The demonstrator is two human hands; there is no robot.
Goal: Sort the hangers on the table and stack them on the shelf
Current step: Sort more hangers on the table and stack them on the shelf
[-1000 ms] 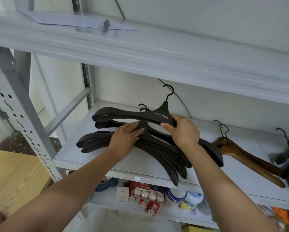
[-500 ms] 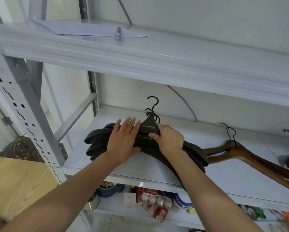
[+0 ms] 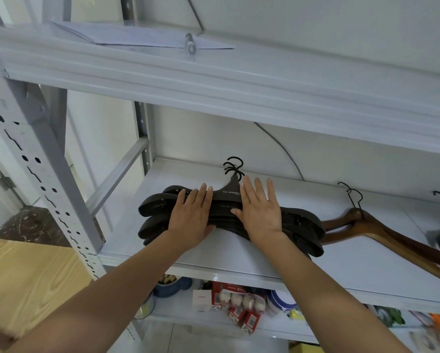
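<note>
Although neither gripped anything, the left hand [image 3: 191,218] and the right hand [image 3: 261,212] lay flat with fingers straight and slightly spread, pressing down on the stack of black hangers [image 3: 301,221]. The stack sat toward the front left of the middle shelf [image 3: 252,262], with the left palm over its left arm and the right palm just right of the neck. The hangers looked rigid and thick-shouldered, probably light singly but with some heft together. Their smooth faces would likely slide on one another, so the stack seemed best taken by clamping both shoulders, or the neck just below the hooks. They were matte and nearly black, curved like broad shoulders, and the top one carried pale lettering on its neck, too small to read. Beyond the fingertips the black wire hooks [image 3: 233,167] bunched together, pointing away from the person. Farther right lay brown wooden hangers [image 3: 382,231], just beside the black stack's right end.
</note>
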